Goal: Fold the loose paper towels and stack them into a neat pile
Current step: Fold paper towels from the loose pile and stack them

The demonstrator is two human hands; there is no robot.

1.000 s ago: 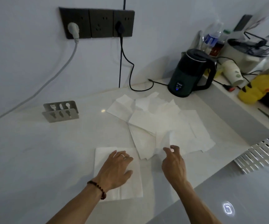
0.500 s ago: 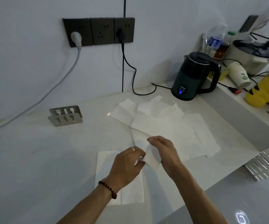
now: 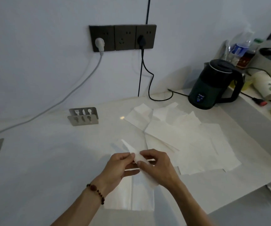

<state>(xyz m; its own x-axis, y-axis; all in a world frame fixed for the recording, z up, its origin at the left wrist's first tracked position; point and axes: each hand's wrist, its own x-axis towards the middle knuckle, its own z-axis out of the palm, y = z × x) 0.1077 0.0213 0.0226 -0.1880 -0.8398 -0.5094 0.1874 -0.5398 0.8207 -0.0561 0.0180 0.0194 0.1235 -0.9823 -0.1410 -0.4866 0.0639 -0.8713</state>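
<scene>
Both hands are working one towel point(image 3: 135, 154) up off the desk point(image 3: 50, 160) right now. The left hand point(image 3: 118, 168) is pinching its near edge between thumb and fingers, so that grip is clamped on the towel. The right hand point(image 3: 158, 167) is doing the same from the other side, fingers curled over the sheet and thumb under it, also clamped on it. The towel is sticking up and away from the hands in a thin point, and a bit of it is hanging down below the right hand, so it's looking half creased rather than flat.

Directly under the hands, a folded stack point(image 3: 131, 196) is lying flat on the desk near the front edge. Can't tell how many sheets are in it, a crease line is running down its middle. The loose pile point(image 3: 185, 137) is sitting just behind and to the right of the hands, a messy overlapping spread reaching back almost to the kettle point(image 3: 213, 85).

The kettle is sitting at the back right with a blue readout glowing on its front. Its black cord is running along the desk and up to the sockets point(image 3: 122, 37) on the wall, where a white plug is also plugged in. A small metal rack point(image 3: 83, 116) with fork, knife and spoon cutouts is sitting on the desk to the left, well apart from the towels. A bead bracelet point(image 3: 97, 192) is sitting on the left wrist.
</scene>
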